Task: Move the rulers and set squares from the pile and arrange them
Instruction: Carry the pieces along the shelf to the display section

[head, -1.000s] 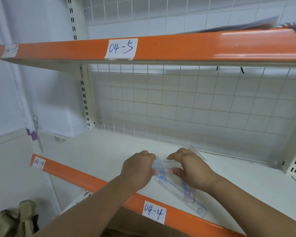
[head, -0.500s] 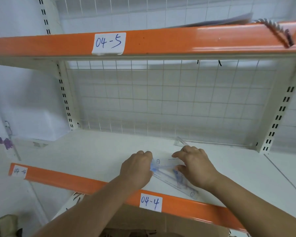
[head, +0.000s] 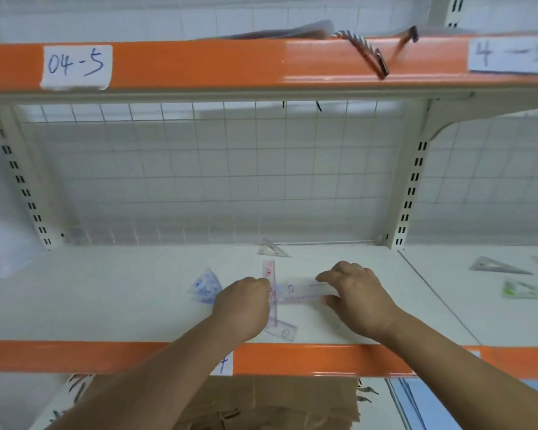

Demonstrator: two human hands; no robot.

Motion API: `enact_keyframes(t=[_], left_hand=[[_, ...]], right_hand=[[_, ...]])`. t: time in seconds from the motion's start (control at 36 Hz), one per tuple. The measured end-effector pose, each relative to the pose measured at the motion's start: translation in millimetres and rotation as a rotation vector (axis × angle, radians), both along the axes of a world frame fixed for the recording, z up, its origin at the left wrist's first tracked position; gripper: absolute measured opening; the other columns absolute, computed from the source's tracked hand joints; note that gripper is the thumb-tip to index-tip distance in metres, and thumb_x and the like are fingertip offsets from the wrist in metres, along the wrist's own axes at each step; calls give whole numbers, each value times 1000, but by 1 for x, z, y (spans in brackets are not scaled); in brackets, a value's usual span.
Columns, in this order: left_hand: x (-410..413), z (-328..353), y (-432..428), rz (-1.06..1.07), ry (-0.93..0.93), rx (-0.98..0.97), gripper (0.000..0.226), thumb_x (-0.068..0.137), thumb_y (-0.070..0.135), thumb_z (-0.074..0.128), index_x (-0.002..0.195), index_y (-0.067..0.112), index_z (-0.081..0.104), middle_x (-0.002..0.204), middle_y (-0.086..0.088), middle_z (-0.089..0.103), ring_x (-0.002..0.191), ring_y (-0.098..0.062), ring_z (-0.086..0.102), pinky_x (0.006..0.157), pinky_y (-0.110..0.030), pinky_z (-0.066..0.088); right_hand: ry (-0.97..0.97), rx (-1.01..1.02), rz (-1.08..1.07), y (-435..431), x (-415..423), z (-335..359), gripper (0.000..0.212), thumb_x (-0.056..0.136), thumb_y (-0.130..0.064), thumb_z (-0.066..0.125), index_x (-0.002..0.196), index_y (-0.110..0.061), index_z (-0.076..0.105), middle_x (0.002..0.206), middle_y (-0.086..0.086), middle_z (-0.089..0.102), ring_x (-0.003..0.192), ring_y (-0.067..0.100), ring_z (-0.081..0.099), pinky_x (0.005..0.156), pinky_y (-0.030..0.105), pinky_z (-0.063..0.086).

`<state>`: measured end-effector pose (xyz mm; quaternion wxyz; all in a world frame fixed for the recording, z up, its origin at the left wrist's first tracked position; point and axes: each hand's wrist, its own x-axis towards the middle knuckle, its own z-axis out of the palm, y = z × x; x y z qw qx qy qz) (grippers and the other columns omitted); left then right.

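- Shelf board [head: 121,305]: looks like painted metal, off-white, matt and smooth.
- Orange strip [head: 308,358] on its front edge: glossy, with streaks of light.
- Wire grid [head: 199,181] behind it: thin white-coated wire.
- Clear ruler [head: 305,291] and pink ruler [head: 268,270] on it: smooth, see-through plastic, printed.
- Set square [head: 272,249] at its rear: clear plastic.
- Label [head: 76,67] above it: matt white paper, inked by hand.
- Rope [head: 357,46] above it: twisted cord, rough.
- Brown paper [head: 277,401] below it: matt, creased.

Three rulers show: pink ruler [head: 268,271], clear ruler [head: 308,290], third ruler [head: 282,332]. Four set squares show plainly: blue one [head: 205,290], clear one [head: 272,249], grey one [head: 496,265], green one [head: 525,290].
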<state>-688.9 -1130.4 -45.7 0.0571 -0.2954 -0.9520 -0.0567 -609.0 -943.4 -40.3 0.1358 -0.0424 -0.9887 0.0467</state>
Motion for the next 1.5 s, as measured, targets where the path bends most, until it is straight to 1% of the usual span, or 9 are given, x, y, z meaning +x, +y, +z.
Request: enact_keyframes(t=[0.17, 0.31, 0.44, 0.78, 1.0, 1.11, 1.31, 1.42, 1.5], left_hand=[[18, 6, 46, -53, -36, -12, 19, 97, 22, 45, 109, 13, 57, 109, -3, 60, 99, -23, 58, 77, -31, 46], [49, 10, 96, -87, -32, -23, 20, 97, 25, 48, 111, 14, 56, 112, -3, 59, 104, -22, 57, 86, -35, 46], [86, 13, 152, -112, -38, -5, 22, 97, 27, 48, 114, 16, 55, 115, -2, 58, 109, -22, 55, 85, -33, 46], [174, 15, 279, -151, -88, 21, 23, 98, 27, 45, 115, 14, 55, 116, -3, 58, 106, -22, 55, 84, -31, 47], [227, 20, 369, -242, -91, -16, 26, 97, 30, 46, 118, 16, 54, 122, -4, 56, 114, -24, 52, 90, -33, 46], [238, 19, 404, -296, -72, -53, 25, 97, 30, 47, 118, 18, 55, 126, -3, 55, 118, -24, 51, 91, -31, 43], [228, 15, 465, -349, -45, -97, 26, 97, 30, 47, 117, 16, 54, 123, -5, 56, 115, -25, 54, 88, -34, 46], [213, 13, 496, -363, -53, -82, 26, 98, 30, 47, 120, 18, 53, 124, -4, 57, 115, -25, 55, 88, -35, 46], [196, 12, 516, -356, -46, -81, 24, 97, 24, 48, 119, 18, 55, 120, -3, 58, 111, -23, 57, 86, -34, 47]], right_hand=[[10, -3, -51, 46, 32, -1, 42, 94, -33, 54, 135, -29, 49, 129, -2, 52, 119, 20, 47, 99, 30, 31], [-1, 0, -88, 95, 66, 1, 42, 93, -34, 54, 134, -29, 50, 128, -1, 53, 119, 21, 48, 100, 31, 33], [-22, 5, -114, 148, 106, 5, 42, 94, -34, 52, 135, -30, 48, 129, -2, 51, 120, 21, 46, 101, 31, 33], [-55, -20, -157, 266, 209, 5, 42, 93, -34, 53, 135, -29, 49, 129, -2, 50, 123, 21, 44, 103, 30, 33], [-55, -12, -260, 345, 277, 1, 41, 93, -33, 53, 134, -30, 50, 127, -2, 53, 117, 23, 47, 98, 33, 36], [-43, -25, -322, 376, 295, 0, 41, 93, -35, 53, 134, -31, 50, 127, -4, 53, 118, 21, 47, 97, 30, 35], [-34, -27, -397, 434, 302, -1, 42, 95, -32, 51, 136, -30, 48, 132, -4, 50, 121, 18, 46, 101, 28, 34], [-28, -10, -425, 465, 293, 0, 42, 94, -35, 53, 136, -31, 48, 128, -4, 52, 119, 19, 48, 99, 28, 36], [-6, -11, -418, 488, 279, 4, 42, 93, -30, 55, 134, -31, 50, 126, -4, 54, 117, 20, 50, 96, 28, 37]])
